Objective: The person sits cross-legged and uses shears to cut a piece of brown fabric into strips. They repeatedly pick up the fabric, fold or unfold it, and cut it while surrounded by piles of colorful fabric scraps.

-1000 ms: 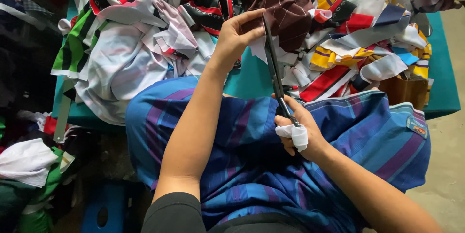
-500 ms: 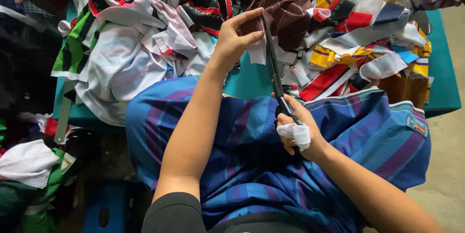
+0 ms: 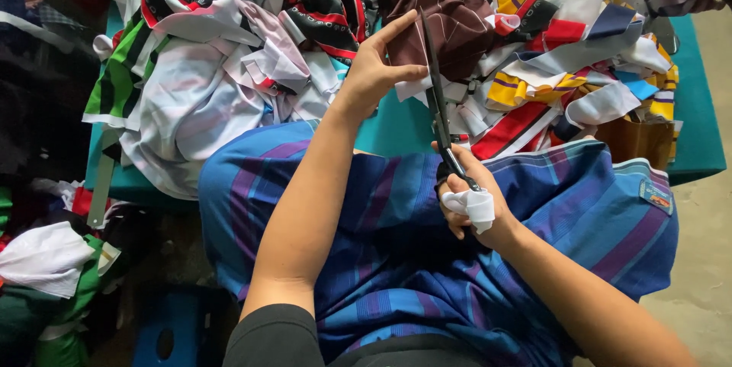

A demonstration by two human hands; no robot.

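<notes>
My right hand (image 3: 467, 203) is clamped on the scissors (image 3: 438, 104), blades pointing far. My left hand (image 3: 374, 69) pinches a white scrap (image 3: 415, 86) against them, above the blue cloth (image 3: 396, 245).

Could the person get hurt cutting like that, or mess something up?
Maybe. The left hand pinches the white scrap right beside the scissors, so its fingers could get nicked if the blades close further along. The scissors point up into the brown cloth on the pile, so they might snip or snag that too. The right hand has a white wrap on one finger, which may make its grip a little clumsier.
</notes>
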